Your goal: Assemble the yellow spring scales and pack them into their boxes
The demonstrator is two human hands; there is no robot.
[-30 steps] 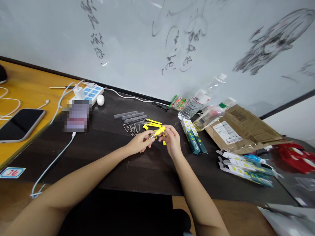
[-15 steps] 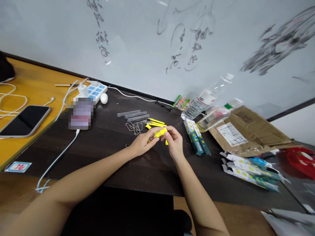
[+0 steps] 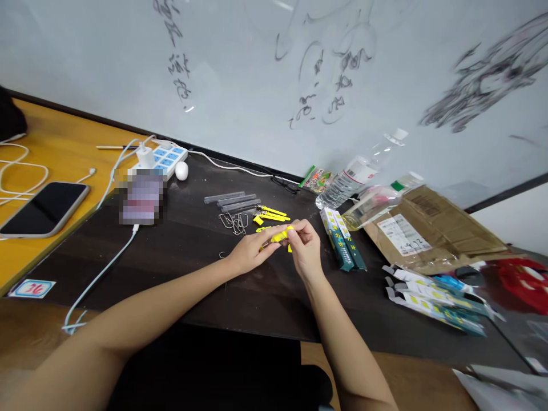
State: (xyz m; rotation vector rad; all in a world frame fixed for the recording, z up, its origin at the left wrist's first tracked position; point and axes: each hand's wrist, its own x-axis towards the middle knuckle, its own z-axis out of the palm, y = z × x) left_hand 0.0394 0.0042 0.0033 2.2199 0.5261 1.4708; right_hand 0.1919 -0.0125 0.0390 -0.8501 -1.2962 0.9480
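Between my two hands, above the dark desk, is a small yellow piece (image 3: 280, 235). My left hand (image 3: 250, 251) pinches its left side, and my right hand (image 3: 306, 251) has thumb and fingers closed on its right end. Fingers hide part of it. Just behind them lie yellow strips (image 3: 274, 214) and a small yellow part. Bent metal hooks (image 3: 233, 223) lie to the left, with clear ridged tubes (image 3: 237, 201) behind them. Another bit of yellow shows under my right hand.
To the right stand green-white boxes (image 3: 342, 242), plastic bottles (image 3: 349, 182), a cardboard parcel (image 3: 436, 228) and flattened boxes (image 3: 436, 299). At left are a charging phone (image 3: 141, 200), a power strip (image 3: 171, 160) and a black phone (image 3: 45, 209). A whiteboard (image 3: 240, 74) rises behind.
Both hands have shifted very slightly to the right with the yellow piece still between them. The things on the desk keep their places.
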